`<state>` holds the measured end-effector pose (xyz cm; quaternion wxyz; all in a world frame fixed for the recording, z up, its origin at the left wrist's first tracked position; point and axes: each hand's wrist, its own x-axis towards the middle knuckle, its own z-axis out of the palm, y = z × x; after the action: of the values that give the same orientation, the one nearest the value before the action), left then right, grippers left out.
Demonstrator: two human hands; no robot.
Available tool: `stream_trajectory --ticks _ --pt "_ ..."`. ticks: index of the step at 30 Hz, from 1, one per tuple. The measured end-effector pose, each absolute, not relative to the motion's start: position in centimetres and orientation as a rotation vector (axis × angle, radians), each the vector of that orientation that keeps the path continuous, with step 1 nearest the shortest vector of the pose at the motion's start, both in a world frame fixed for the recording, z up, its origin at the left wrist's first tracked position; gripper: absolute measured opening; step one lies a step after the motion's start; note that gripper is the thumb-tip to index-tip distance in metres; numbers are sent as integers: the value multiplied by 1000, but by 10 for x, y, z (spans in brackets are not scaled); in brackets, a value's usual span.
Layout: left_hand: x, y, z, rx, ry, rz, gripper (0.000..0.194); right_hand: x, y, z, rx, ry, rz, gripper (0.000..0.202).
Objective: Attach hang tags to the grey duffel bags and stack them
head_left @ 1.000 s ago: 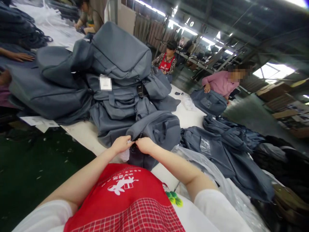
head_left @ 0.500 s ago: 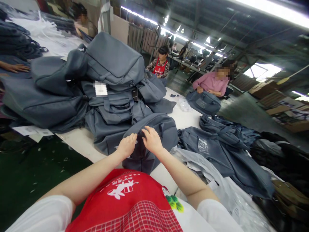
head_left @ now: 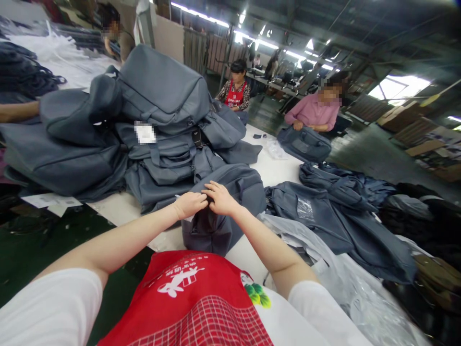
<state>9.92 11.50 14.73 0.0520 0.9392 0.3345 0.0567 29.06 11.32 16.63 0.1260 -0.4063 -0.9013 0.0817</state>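
A grey backpack (head_left: 230,202) lies on the white table (head_left: 273,173) right in front of me, its near end hanging over the table edge. My left hand (head_left: 189,204) is closed on the fabric at the bag's top. My right hand (head_left: 220,198) lies beside it, fingers pressed on the same fabric, the two hands touching. What the fingers pinch is hidden. I wear a red apron.
A tall pile of grey bags (head_left: 154,120) fills the table's left. More grey bags (head_left: 334,211) and clear plastic wrapping (head_left: 345,283) lie to the right. A person in pink (head_left: 313,113) handles a bag across the table; another in a red apron (head_left: 236,91) sits farther back.
Both hands moved a little farther onto the bag and came back together after parting briefly. The view shifted slightly left and down.
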Motion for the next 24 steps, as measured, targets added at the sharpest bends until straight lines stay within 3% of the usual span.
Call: stream_trajectory --ticks 5,17,21,24 --pt "97 110 151 2901 990 120 25 296 114 166 -1130 -2661 263 65" --pt "93 105 162 2882 1086 99 24 299 112 160 -1124 -2619 271 61" --pt "83 96 151 2829 1170 286 23 300 110 159 -1109 -2599 226 57" --pt "78 76 131 2864 1110 131 24 300 109 159 -1101 -2606 183 53"
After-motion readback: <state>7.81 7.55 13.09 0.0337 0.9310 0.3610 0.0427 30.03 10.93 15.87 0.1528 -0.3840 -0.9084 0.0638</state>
